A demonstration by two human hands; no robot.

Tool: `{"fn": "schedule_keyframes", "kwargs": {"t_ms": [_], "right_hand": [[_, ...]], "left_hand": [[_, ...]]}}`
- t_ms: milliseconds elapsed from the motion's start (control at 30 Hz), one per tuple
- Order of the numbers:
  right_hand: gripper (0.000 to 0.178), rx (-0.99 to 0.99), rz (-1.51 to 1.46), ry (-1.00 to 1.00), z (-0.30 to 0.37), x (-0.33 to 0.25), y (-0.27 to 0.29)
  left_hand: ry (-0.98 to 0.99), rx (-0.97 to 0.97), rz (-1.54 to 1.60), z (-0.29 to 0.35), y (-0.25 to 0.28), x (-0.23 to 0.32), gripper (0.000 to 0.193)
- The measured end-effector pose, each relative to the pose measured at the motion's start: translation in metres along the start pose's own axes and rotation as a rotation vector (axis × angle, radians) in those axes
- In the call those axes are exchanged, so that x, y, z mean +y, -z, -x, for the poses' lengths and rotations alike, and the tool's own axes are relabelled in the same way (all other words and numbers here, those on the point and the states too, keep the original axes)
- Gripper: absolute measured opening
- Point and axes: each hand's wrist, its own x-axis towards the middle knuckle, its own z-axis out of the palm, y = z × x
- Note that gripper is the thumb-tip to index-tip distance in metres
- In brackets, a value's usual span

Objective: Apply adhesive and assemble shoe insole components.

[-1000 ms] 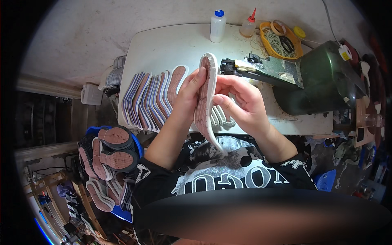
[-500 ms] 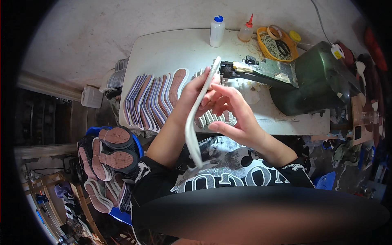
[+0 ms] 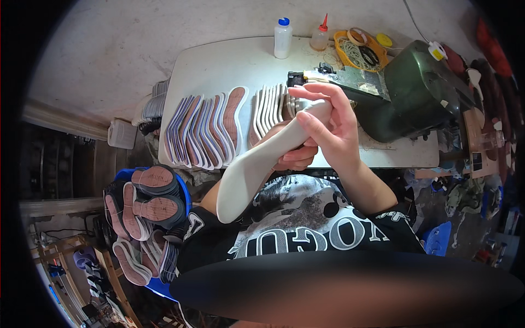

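The left hand (image 3: pixel 298 157) holds the white sole (image 3: pixel 246 172) from beneath and the right hand (image 3: pixel 340 127) clasps its far end, probably to steady it. Left of the grip, other soles (image 3: pixel 208 130) stand packed together, seemingly for easy reach.

Black shirt (image 3: pixel 298 216) with large white lettering (image 3: pixel 330 236)

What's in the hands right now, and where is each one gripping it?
A pale sole-shaped piece: the right hand holds its far end, thumb on the pale face; the left hand holds around its middle from beneath.
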Motion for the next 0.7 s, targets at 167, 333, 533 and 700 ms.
{"fn": "schedule_keyframes", "kwargs": {"t_ms": [167,333,533,700], "right_hand": [[0.031,0.051,-0.029,0.000,0.005,0.004,0.002],[0.033,0.094,-0.178,-0.127,0.010,0.011,-0.003],[0.041,0.030,-0.306,-0.180,0.010,0.028,0.009],[0.054,0.131,-0.332,-0.210,0.013,0.045,-0.003]], "left_hand": [[0.027,-0.019,0.059,0.002,0.006,-0.006,0.039],[-0.004,0.091,-0.054,0.017,0.010,-0.009,0.037],[-0.015,0.205,-0.190,0.024,0.012,-0.001,0.036],[-0.556,1.038,-0.940,0.016,-0.035,0.007,0.034]]}}
